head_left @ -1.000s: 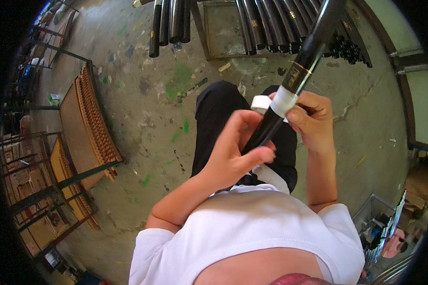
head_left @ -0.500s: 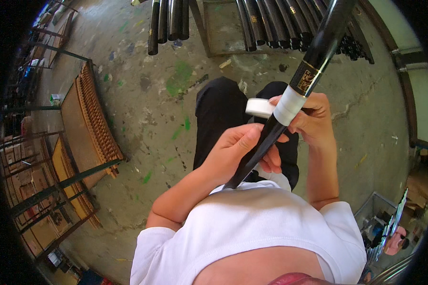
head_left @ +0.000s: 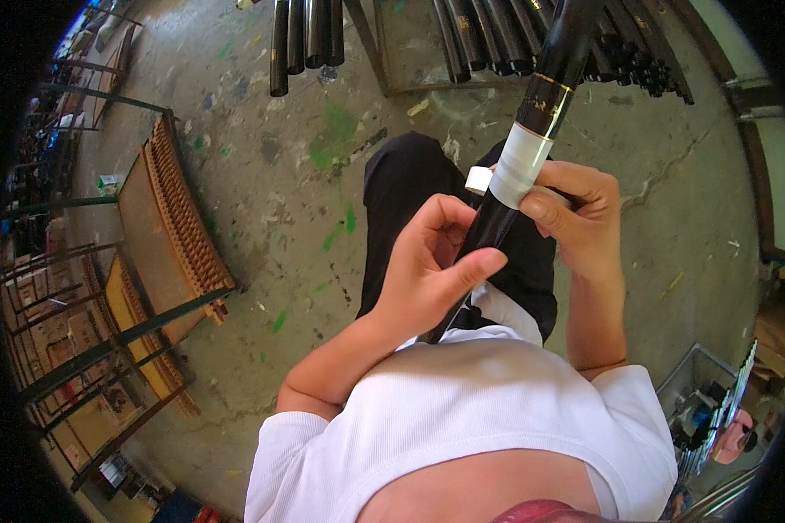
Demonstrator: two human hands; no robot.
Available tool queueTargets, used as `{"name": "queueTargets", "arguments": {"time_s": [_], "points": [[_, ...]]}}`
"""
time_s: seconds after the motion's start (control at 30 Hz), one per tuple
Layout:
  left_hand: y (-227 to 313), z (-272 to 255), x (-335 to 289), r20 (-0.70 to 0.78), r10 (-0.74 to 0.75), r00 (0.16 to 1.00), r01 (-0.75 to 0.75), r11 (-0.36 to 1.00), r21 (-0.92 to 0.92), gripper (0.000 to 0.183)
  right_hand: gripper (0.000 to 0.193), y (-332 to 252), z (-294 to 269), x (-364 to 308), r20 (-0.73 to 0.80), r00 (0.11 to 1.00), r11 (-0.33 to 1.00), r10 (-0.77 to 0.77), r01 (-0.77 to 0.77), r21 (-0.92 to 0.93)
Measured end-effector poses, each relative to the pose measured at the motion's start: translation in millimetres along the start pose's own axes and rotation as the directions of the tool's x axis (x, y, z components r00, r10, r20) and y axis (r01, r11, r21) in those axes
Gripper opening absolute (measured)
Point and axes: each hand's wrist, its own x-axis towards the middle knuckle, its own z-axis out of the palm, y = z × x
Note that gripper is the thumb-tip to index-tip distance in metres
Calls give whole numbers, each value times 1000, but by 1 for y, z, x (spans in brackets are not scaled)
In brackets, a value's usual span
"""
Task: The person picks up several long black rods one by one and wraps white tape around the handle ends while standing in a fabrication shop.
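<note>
A glossy black pole (head_left: 556, 65) with a thin gold ring and gold marking runs slantwise from my belly up past the top edge. A band of white tape (head_left: 521, 164) is wrapped around it below the marking. My left hand (head_left: 427, 266) curls around the pole under the band, thumb across its front, fingers partly hidden behind it. My right hand (head_left: 580, 209) pinches a roll of white tape (head_left: 478, 179) behind the pole, thumb close to the band's lower right edge. The pole hides the roll's middle.
Several black poles (head_left: 310, 35) lie at the top left of centre, more black poles (head_left: 497, 39) to their right. A rack (head_left: 105, 340) with brown slatted panels (head_left: 170, 218) stands left. A grey bin (head_left: 696, 375) sits lower right. My knees (head_left: 414, 174) are below the pole.
The pole has tilted more upright, its taped band shifting slightly left and up. The roll has moved further behind the pole. My left thumb has swung across the pole's front.
</note>
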Motion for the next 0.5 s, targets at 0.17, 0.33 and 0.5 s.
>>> {"name": "queueTargets", "arguments": {"time_s": [0.17, 0.33, 0.5], "points": [[7, 6, -1, 112, -149, 982, 176, 938, -298, 51, 37, 16, -8, -1, 12, 998, 998, -67, 67, -9], [1, 3, 0, 0, -37, 999, 37, 994, 105, 55, 22, -2, 2, -6, -47, 999, 999, -26, 25, -34], [-4, 14, -1, 46, -94, 994, 102, 966, -236, 55, 22, 9, -10, -5, 41, 995, 995, 89, -91, 46]]}}
